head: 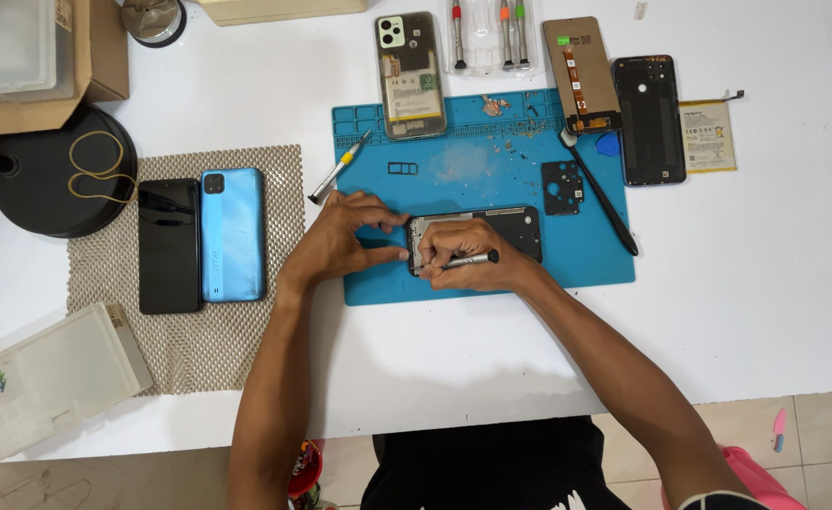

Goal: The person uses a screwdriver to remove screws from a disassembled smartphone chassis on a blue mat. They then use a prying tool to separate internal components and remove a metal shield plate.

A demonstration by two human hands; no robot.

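my left hand [345, 236] fingertips pressed on the opened phone frame's [515, 229] left end, on the blue repair mat [586, 264], my right hand [468, 250] pinching a grey precision screwdriver [468, 261] over it

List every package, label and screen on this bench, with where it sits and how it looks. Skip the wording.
Black phone: dark screen up, on the mesh mat at left.
Blue phone: back up, beside the black one.
Display panel: face down, tan back, above the blue mat.
Battery: cream rectangle with printed label, far right.
Cardboard box: brown, top left corner.
Plastic case: translucent white, small sticker, bottom left.
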